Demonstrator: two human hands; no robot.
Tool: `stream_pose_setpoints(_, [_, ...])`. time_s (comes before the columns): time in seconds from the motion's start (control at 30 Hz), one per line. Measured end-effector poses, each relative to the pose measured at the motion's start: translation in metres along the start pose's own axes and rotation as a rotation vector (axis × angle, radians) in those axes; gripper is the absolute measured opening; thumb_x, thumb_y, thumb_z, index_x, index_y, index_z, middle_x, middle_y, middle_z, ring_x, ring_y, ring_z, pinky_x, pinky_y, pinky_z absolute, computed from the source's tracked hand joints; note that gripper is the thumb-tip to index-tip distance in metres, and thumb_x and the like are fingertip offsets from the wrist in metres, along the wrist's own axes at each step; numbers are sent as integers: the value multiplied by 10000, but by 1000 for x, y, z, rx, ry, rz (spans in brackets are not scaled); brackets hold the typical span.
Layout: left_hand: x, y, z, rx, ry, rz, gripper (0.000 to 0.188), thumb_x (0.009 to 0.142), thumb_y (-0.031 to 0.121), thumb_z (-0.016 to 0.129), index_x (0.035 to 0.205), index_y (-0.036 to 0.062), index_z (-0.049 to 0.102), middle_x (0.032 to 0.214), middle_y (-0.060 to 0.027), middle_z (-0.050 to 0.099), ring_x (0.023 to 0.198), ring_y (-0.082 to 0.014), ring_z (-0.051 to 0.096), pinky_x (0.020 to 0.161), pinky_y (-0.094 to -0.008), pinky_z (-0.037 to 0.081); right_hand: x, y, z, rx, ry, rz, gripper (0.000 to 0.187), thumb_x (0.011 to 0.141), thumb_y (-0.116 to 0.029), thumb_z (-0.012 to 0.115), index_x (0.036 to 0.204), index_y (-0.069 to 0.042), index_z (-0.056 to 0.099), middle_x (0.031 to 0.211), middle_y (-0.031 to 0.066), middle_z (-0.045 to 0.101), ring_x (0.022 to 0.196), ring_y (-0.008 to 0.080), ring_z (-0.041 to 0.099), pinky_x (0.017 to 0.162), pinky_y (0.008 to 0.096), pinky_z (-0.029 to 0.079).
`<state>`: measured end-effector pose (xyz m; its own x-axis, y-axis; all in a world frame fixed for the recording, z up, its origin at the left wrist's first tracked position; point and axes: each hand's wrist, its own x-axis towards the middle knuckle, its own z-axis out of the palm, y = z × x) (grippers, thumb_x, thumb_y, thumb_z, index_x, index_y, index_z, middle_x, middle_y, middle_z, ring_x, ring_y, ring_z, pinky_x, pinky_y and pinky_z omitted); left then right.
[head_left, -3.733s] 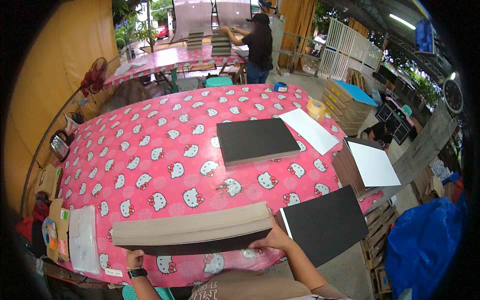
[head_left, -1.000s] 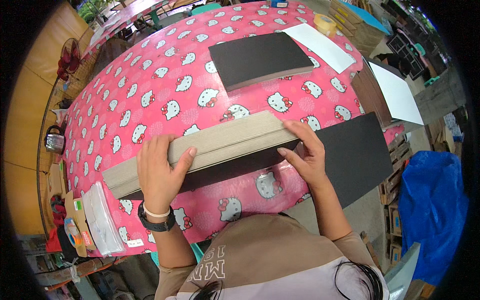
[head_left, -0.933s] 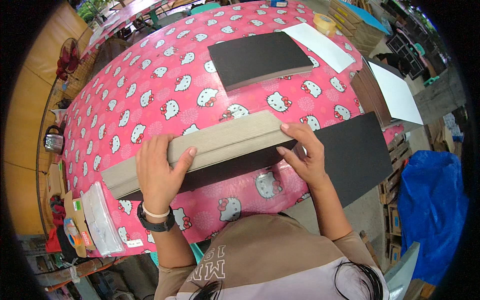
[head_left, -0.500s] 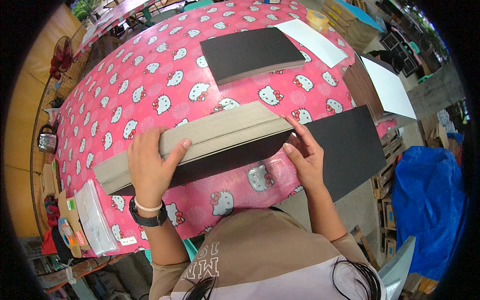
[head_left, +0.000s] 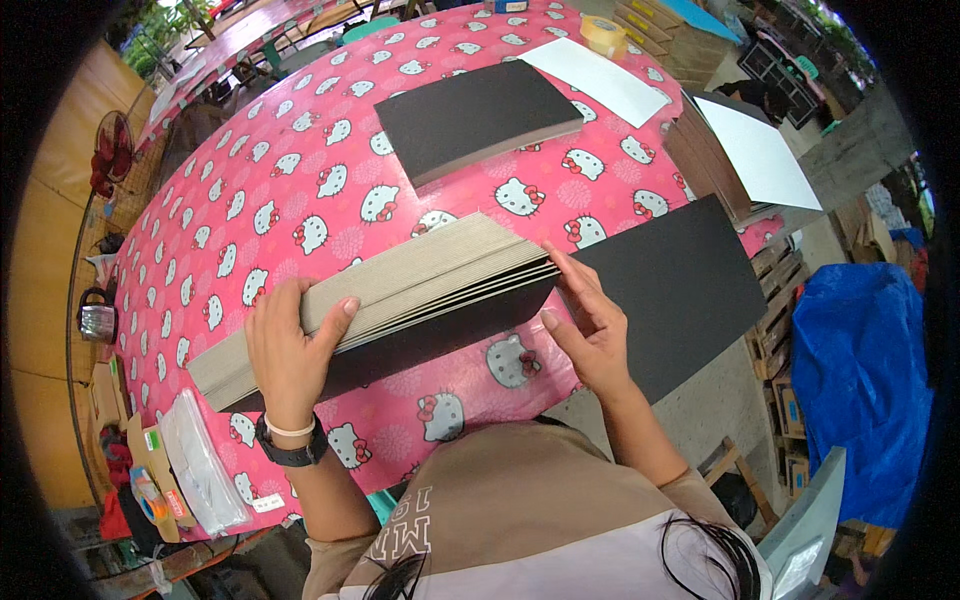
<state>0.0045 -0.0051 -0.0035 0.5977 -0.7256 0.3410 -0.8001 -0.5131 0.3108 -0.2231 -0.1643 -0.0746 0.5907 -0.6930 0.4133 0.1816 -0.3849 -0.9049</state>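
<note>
A thick stack of grey-edged sheets of board with a black face (head_left: 430,335) is held up on its long edge above the table. My left hand (head_left: 288,350) is closed around its left part, thumb on the near side of the edges and fingers over the far side. At the right end my right hand (head_left: 598,335) touches the corner with its fingertips, fingers stretched out and thumb apart. Several sheets near that corner are fanned, with dark gaps between them. Farther off lies another stack of black boards (head_left: 475,110). A large black sheet (head_left: 680,290) lies beyond my right hand.
A pink patterned cloth (head_left: 350,240) covers the table. White sheets (head_left: 595,80) and a tape roll (head_left: 604,38) lie at the far right, near a brown stack topped with white (head_left: 755,155). Clear plastic sleeves (head_left: 205,460) sit at the left edge. A blue tarp (head_left: 860,380) hangs right.
The sheets at the stack's right end have spread apart on the near side, where they were pressed together. My right thumb has come away from the corner. The view has shifted slightly.
</note>
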Motion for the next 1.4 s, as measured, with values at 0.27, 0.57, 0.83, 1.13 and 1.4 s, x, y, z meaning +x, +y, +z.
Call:
stream_pose_setpoints(0.27, [0, 1, -1, 0, -8, -10, 437, 702, 421, 649, 895, 38, 565, 805, -83, 537, 770, -255, 478, 729, -350, 344, -8, -9, 1, 151, 80, 117, 485, 713, -42, 610, 1182, -18, 487, 1090, 76, 478, 1011, 179, 462, 901, 299, 349])
stream_pose_setpoints(0.57, [-2, -1, 0, 3, 20, -7, 446, 699, 426, 653, 904, 37, 572, 809, -85, 541, 781, -255, 482, 731, -351, 351, 0, -13, -3, 235, -34, 234, 601, 718, -117, 598, 1283, -18, 415, 916, 14, 361, 803, 98, 366, 751, 211, 345])
stream_pose_setpoints(0.83, [-1, -3, 2, -8, 0, -22, 463, 694, 433, 657, 903, 29, 572, 806, -93, 544, 776, -264, 482, 726, -355, 354, -6, -8, -1, 206, 19, 132, 528, 702, -67, 605, 1211, -10, 476, 963, 34, 392, 880, 128, 385, 841, 245, 326])
stream_pose_setpoints(1.13, [-2, -2, 2, -3, 21, -4, 456, 703, 443, 644, 899, 38, 576, 814, -93, 549, 784, -269, 487, 733, -354, 356, -4, -12, 4, 405, 30, 269, 623, 714, -77, 599, 1290, -30, 365, 1035, 52, 390, 915, 134, 406, 873, 265, 332])
stream_pose_setpoints(1.4, [-2, 0, -1, -8, 5, -34, 452, 707, 446, 642, 906, 44, 586, 823, -89, 554, 790, -258, 491, 738, -349, 355, 4, -12, 2, 119, -61, 137, 640, 698, -138, 614, 1291, -28, 400, 982, 57, 376, 968, 156, 385, 900, 265, 284])
